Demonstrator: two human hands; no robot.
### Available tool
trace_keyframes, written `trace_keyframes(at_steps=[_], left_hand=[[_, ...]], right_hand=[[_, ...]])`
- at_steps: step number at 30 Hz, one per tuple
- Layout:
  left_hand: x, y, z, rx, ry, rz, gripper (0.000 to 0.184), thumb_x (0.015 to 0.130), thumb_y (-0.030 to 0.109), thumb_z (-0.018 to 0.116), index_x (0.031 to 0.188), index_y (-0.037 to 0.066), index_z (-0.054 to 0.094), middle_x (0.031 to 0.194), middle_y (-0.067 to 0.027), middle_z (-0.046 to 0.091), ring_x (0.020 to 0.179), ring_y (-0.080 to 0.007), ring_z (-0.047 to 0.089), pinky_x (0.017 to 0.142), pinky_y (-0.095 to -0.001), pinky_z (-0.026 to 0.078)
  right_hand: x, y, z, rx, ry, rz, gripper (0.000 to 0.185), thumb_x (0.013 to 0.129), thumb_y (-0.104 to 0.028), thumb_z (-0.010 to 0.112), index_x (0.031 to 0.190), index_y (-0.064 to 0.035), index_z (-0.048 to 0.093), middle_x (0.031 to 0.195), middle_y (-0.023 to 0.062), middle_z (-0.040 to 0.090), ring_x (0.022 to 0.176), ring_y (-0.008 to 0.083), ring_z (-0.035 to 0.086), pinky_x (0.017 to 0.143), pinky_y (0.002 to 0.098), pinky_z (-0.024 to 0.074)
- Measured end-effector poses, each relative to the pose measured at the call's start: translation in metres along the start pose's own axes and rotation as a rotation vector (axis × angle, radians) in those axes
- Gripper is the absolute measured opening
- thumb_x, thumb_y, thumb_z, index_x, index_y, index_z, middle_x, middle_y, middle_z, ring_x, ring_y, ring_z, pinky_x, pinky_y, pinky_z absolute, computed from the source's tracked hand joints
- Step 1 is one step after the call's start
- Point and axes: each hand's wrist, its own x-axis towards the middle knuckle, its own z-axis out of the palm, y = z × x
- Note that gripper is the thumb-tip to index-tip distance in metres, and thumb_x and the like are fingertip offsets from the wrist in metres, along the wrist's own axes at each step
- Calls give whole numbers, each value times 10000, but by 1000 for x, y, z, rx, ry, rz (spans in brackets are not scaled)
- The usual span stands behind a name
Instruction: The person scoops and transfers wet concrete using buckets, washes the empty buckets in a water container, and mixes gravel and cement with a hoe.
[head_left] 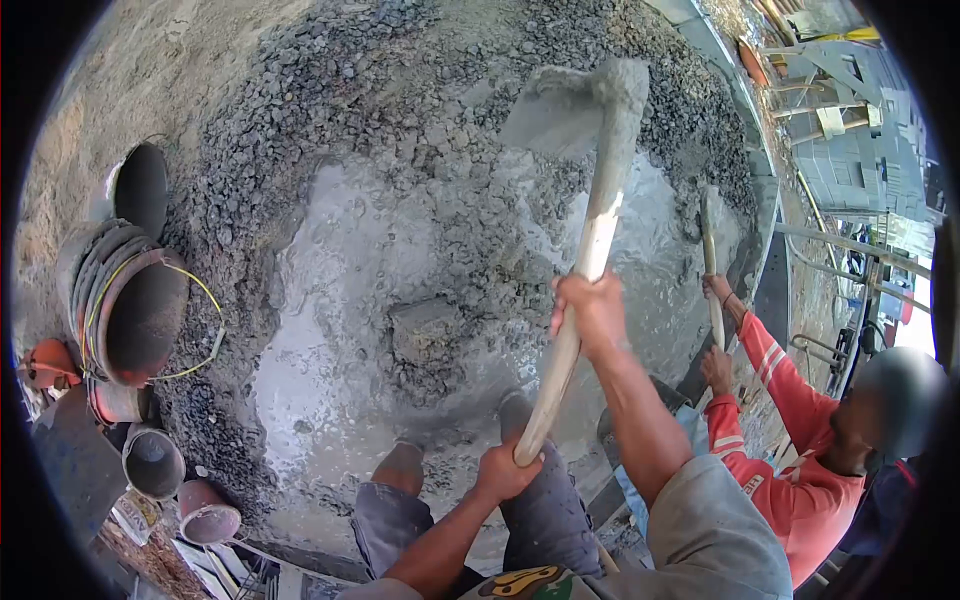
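A mortar-caked hoe (pixel 605 190) is raised in front of me, its wide blade at the upper end. My right hand (pixel 592 308) wraps round the middle of the wooden handle. Lower down, my left hand (pixel 510 470) grips the handle's butt end, close to my knee. Beneath the blade spreads wet grey concrete mix (pixel 370 240), with pools of watery slurry and a lump (pixel 425 335) in front of my feet. Dark gravel (pixel 250 150) rings the mix on the left and at the top.
To the right, a co-worker in a red sleeve (pixel 775 370) holds another long-handled tool (pixel 711 250) in the mix. Stacked buckets (pixel 140 315) and smaller pails (pixel 153 462) stand at the left. A raised border (pixel 765 200) edges the mix at right.
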Motion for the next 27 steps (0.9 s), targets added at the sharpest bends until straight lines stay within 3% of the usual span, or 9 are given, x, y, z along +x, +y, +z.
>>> trace_keyframes(at_steps=[3,4,5,8,12,17,19,23,27], left_hand=[[156,100,-25,0,6,186,328,741,339,672,917,63,656,771,-170,656,731,-310,657,656,-387,498],[212,121,-33,-22,-8,223,344,730,328,695,883,25,645,701,-125,627,649,-231,599,608,-357,473],[252,128,-33,-39,-27,257,365,719,317,718,849,-13,634,632,-81,598,566,-151,541,560,-327,447],[293,69,8,-77,66,57,332,706,286,715,771,-24,615,602,-60,580,523,-142,525,518,-317,432],[207,-10,54,-338,17,-209,255,704,228,709,693,15,570,545,-28,527,441,-97,471,392,-280,358],[84,-8,28,-288,46,-412,243,709,221,715,692,17,584,557,-33,540,450,-102,502,383,-282,354],[34,-59,29,-80,14,-388,335,694,263,697,857,-25,648,649,-82,621,579,-170,592,563,-322,472],[-57,-124,12,221,-124,-484,394,681,342,687,979,84,680,795,-134,678,753,-270,662,687,-377,498],[-88,-144,44,130,-282,-541,419,702,401,692,1000,107,679,864,-136,683,842,-283,660,763,-383,494]], right_hand=[[122,-102,-22,29,23,-278,87,750,-61,548,734,11,501,603,74,499,416,165,511,359,322,457],[174,-119,-29,34,6,-315,84,755,-68,545,714,-6,506,617,70,501,437,161,514,381,329,469],[228,-118,-36,32,-6,-301,87,751,-77,549,716,-8,508,620,67,502,442,161,511,390,334,471],[316,-30,-38,18,-43,-114,96,736,-99,562,717,-20,511,617,62,499,444,167,502,396,349,467],[264,82,-26,-58,-116,142,82,702,-75,553,722,-3,519,611,76,488,449,192,499,406,371,469],[164,115,-7,-21,-132,272,68,732,-80,551,711,-22,522,595,61,482,433,178,474,393,364,445],[109,152,-9,68,-111,359,83,726,-72,560,703,3,533,585,71,494,426,187,504,378,372,455],[1,204,-11,233,-6,470,103,735,-64,574,685,-10,502,566,72,498,396,178,505,354,333,441],[-51,172,-21,109,14,394,93,729,-26,566,751,7,482,563,80,492,396,183,501,361,348,439]])
